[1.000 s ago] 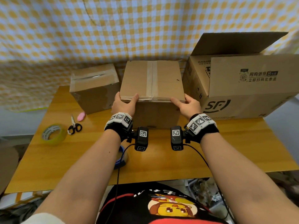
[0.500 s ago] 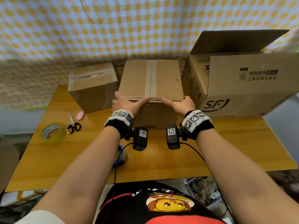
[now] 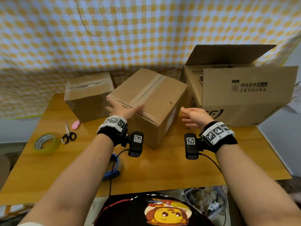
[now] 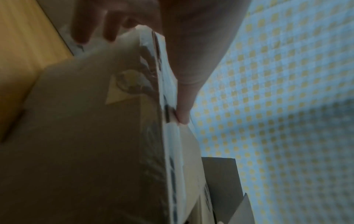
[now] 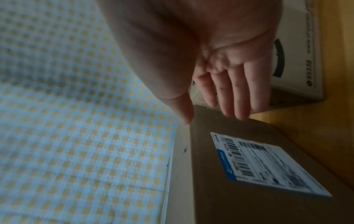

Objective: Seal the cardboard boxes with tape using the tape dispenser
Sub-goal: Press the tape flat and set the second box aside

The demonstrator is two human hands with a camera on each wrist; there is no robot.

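Note:
The middle cardboard box [image 3: 156, 98] stands turned at an angle on the wooden table [image 3: 162, 170], a tape strip along its top seam. My left hand [image 3: 122, 109] lies flat against its near left top edge, thumb [image 4: 184, 91] on top and fingers down the side face [image 4: 86, 151]. Beside the box's right face, my right hand [image 3: 193, 116] hovers with straight fingers [image 5: 226, 91], touching nothing. That face [image 5: 229, 204] carries a shipping label [image 5: 268, 163]. The blue tape dispenser [image 3: 112, 168] sits on the table, partly hidden under my left forearm.
A smaller taped box [image 3: 88, 95] stands at the back left. At the right is a large open box [image 3: 244, 95] with raised flaps. A yellow tape roll [image 3: 46, 142], scissors [image 3: 68, 135] and a pink object [image 3: 76, 124] lie at the left. A checked cloth hangs behind.
The middle box has turned from square-on to angled, its near right corner now toward me. My right hand has come off it. My left hand stays on the box's edge.

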